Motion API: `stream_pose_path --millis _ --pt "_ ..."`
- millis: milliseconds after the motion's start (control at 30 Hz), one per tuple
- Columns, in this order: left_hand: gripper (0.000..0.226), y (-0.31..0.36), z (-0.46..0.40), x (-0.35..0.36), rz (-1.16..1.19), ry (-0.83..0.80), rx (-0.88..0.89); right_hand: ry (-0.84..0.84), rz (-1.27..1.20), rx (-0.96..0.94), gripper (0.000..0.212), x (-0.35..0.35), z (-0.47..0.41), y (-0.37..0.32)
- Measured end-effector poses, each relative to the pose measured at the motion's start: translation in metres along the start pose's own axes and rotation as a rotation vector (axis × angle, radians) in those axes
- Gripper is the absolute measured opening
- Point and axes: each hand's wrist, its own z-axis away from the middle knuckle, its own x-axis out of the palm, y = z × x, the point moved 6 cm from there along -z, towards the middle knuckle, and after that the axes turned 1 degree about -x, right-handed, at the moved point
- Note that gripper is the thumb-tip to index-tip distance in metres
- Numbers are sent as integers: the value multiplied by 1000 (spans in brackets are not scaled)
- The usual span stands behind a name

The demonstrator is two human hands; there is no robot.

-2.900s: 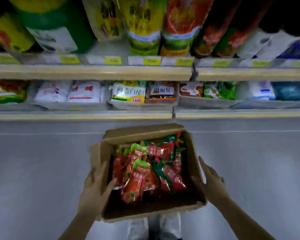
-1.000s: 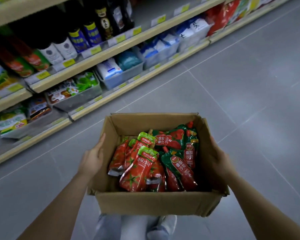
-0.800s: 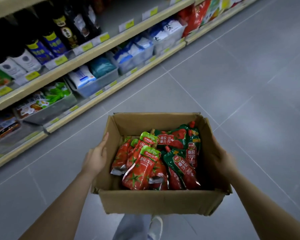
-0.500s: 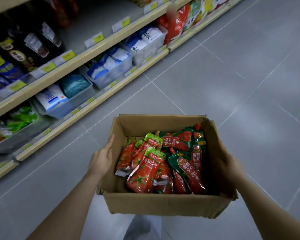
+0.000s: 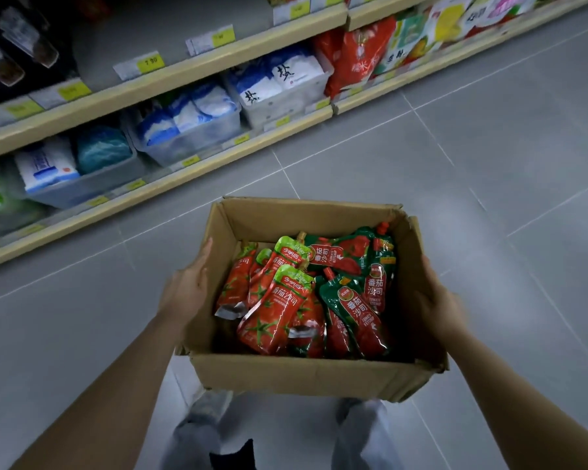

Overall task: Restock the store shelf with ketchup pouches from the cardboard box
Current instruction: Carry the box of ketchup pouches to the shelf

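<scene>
I carry an open cardboard box (image 5: 306, 374) at waist height over the grey floor. Inside it lie several ketchup pouches (image 5: 279, 307), red with light green tops on the left and dark green ones (image 5: 357, 310) on the right. My left hand (image 5: 187, 286) presses flat against the box's left wall, fingers straight and pointing forward. My right hand (image 5: 438, 303) lies against the right wall, its fingertips hidden by the cardboard. The store shelf (image 5: 170, 79) runs along the upper left.
On the bottom shelf (image 5: 197, 171) stand clear bins with white and blue bags (image 5: 190, 110), then red packets (image 5: 357, 52) further right. Dark bottles (image 5: 11, 52) stand on the shelf above. Grey floor tiles (image 5: 472, 157) stretch right. My feet (image 5: 204, 415) show below the box.
I have walked right along the aisle with the box. The shelf goods slid leftward in view, and red packets came closer. Both hands kept their places on the box.
</scene>
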Motion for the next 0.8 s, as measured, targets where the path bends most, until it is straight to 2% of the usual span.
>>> stream_pose_path --millis 233,367,633,800 --pt "57 55 15 25 49 59 -143 -63 78 -203 73 -63 -81 13" --pt "56 63 9 36 81 71 -220 -102 122 -251 72 -75 -113 4" --pt "57 39 -21 40 127 96 -320 -184 143 -299 66 -55 -177 -48" --pt "58 2 -59 54 99 141 -373 -221 178 -337 72 -11 -223 -75"
